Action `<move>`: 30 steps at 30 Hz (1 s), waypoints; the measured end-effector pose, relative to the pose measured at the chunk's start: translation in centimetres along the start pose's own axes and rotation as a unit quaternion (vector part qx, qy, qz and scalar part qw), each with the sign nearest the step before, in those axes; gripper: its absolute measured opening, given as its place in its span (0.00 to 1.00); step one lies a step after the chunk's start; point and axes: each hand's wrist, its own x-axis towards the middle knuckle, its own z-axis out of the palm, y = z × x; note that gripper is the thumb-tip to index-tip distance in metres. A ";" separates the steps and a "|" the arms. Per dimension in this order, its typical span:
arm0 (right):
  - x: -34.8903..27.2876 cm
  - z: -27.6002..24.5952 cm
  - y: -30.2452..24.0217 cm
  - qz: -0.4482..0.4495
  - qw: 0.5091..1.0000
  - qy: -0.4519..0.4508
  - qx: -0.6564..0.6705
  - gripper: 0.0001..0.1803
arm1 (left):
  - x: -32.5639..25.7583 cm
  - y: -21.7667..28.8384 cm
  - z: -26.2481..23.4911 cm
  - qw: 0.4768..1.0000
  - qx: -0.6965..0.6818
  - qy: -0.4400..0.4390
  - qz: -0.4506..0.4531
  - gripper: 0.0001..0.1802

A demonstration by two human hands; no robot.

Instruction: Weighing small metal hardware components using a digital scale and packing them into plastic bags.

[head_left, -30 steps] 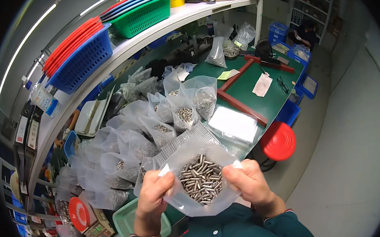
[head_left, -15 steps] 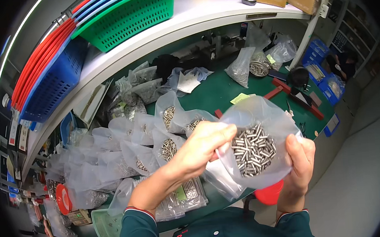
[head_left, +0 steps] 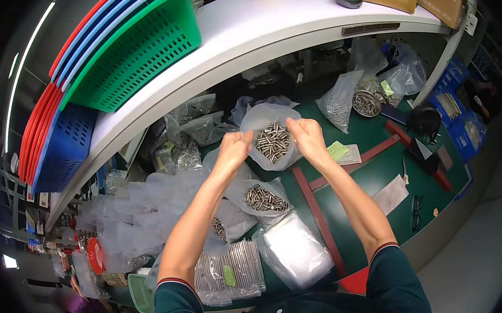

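Observation:
A translucent plastic bag (head_left: 267, 116), its mouth spread wide, hangs between my two hands over the far side of the green bench. Short metal pins (head_left: 273, 144) fill its bottom. My left hand (head_left: 236, 150) is closed on the bag's left rim, and my right hand (head_left: 308, 137) pinches the right rim. Just below it stands another open bag of pins (head_left: 265, 198). Many similar bags (head_left: 160, 192) crowd the bench to the left of my left forearm.
Near me lie a pack of long metal rods (head_left: 244, 267) and a stack of clear flat bags (head_left: 298, 249). A red frame (head_left: 320, 227) and eyeglasses (head_left: 417, 212) are at right. Overhead, a white shelf (head_left: 243, 38) carries a green basket (head_left: 139, 54). Someone in purple (head_left: 81, 302) is at lower left.
Both hands have carried the bag of pins away from me and to the left, toward the back of the bench. My arms are now stretched out, and the view has shifted.

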 end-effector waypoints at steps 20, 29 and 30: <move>9.9 -12.0 11.0 0.026 0.967 0.209 -0.144 0.22 | 4.2 1.0 0.0 0.792 0.602 -0.045 0.091 0.22; 18.3 -19.4 13.0 -0.035 0.910 0.031 -0.412 0.36 | 12.3 8.5 11.9 0.835 0.509 -0.045 0.206 0.20; 18.5 -19.5 13.5 -0.050 0.905 0.044 -0.419 0.33 | 14.0 8.0 13.4 0.851 0.480 -0.046 0.208 0.21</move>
